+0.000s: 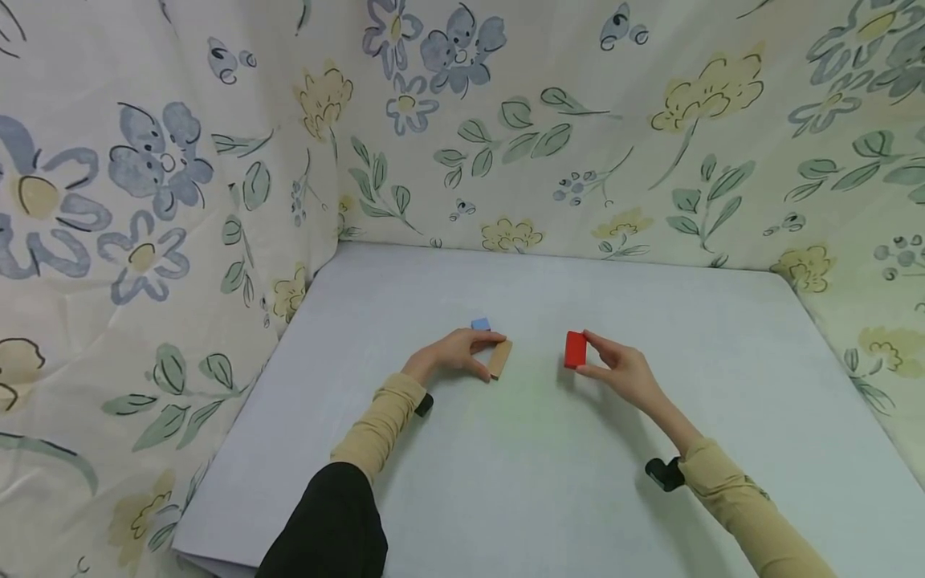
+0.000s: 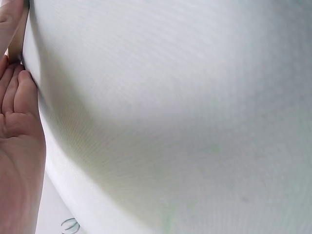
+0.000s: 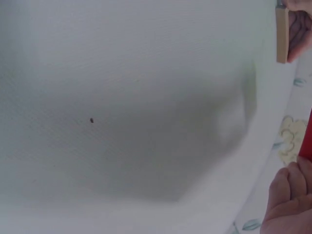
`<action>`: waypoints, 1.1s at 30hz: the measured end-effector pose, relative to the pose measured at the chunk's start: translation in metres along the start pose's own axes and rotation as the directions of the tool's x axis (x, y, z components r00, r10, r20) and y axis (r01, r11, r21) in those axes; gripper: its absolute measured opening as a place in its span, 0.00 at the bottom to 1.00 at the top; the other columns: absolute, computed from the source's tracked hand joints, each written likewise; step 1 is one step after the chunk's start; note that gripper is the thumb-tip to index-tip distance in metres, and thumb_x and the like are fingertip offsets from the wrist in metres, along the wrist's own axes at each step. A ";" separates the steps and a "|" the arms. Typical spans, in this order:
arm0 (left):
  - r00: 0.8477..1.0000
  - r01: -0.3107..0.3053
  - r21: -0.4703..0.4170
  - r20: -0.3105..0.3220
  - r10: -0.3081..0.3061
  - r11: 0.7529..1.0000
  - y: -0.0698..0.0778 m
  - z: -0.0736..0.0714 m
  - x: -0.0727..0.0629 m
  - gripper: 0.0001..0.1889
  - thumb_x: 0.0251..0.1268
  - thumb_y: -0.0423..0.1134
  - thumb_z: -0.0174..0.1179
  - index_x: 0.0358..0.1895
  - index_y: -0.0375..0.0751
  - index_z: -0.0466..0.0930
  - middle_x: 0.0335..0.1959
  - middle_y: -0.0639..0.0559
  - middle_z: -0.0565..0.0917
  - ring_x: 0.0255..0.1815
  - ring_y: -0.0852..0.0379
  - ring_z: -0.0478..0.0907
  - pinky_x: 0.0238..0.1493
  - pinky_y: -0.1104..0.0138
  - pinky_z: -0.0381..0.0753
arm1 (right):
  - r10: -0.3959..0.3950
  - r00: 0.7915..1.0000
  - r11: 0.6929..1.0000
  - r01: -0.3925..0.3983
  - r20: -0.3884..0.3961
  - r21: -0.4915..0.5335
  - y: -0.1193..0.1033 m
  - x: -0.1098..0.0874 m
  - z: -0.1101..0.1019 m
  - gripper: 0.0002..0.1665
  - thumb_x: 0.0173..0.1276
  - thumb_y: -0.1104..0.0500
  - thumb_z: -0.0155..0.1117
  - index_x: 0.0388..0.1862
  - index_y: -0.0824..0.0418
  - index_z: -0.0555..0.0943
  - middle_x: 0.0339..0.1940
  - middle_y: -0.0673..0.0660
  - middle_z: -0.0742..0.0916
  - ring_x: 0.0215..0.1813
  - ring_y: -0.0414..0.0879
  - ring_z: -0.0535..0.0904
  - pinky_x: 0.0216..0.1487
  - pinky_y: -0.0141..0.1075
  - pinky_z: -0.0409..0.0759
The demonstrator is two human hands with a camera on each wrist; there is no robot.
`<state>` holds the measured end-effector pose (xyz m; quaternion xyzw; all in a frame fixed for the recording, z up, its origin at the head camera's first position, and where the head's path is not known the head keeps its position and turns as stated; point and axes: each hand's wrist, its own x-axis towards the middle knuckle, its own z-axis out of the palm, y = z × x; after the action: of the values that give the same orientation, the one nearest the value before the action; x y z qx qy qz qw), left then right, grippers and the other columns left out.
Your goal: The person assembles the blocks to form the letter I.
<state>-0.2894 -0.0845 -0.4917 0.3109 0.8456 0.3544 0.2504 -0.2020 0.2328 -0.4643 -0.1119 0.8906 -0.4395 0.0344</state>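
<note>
The left hand [image 1: 458, 351] pinches one wooden block [image 1: 500, 360]; one blue block [image 1: 480, 324], partly hidden, is just behind; the right hand [image 1: 627, 373] pinches one red block [image 1: 575, 350] above the table [image 1: 535, 482], cut off in right wrist view

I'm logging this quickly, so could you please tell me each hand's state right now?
Left hand: holding the tan block between thumb and fingers.
Right hand: holding the red block between thumb and fingers.
</note>
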 end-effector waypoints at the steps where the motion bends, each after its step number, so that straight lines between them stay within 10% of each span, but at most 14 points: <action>1: 1.000 0.003 0.003 0.001 -0.003 1.000 0.000 0.000 0.000 0.42 0.46 0.37 0.73 0.69 0.44 0.65 0.72 0.51 0.65 0.73 0.59 0.60 0.72 0.69 0.62 | -0.002 1.000 1.000 0.002 -0.003 -0.003 -0.001 0.000 0.000 0.41 0.59 0.55 0.70 0.70 0.64 0.65 0.68 0.64 0.72 0.69 0.58 0.68 0.61 0.42 0.71; 33: 1.000 -0.005 0.007 0.005 0.005 1.000 0.001 -0.001 0.002 0.42 0.45 0.36 0.74 0.69 0.42 0.65 0.71 0.50 0.66 0.73 0.58 0.61 0.72 0.70 0.62 | -0.058 0.998 0.994 0.059 -0.021 0.089 -0.026 0.002 0.007 0.41 0.58 0.57 0.71 0.69 0.63 0.67 0.67 0.62 0.74 0.68 0.56 0.70 0.61 0.40 0.72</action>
<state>-0.2909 -0.0828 -0.4906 0.3148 0.8454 0.3514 0.2502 -0.1983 0.2118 -0.4476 -0.1323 0.8666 -0.4808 0.0181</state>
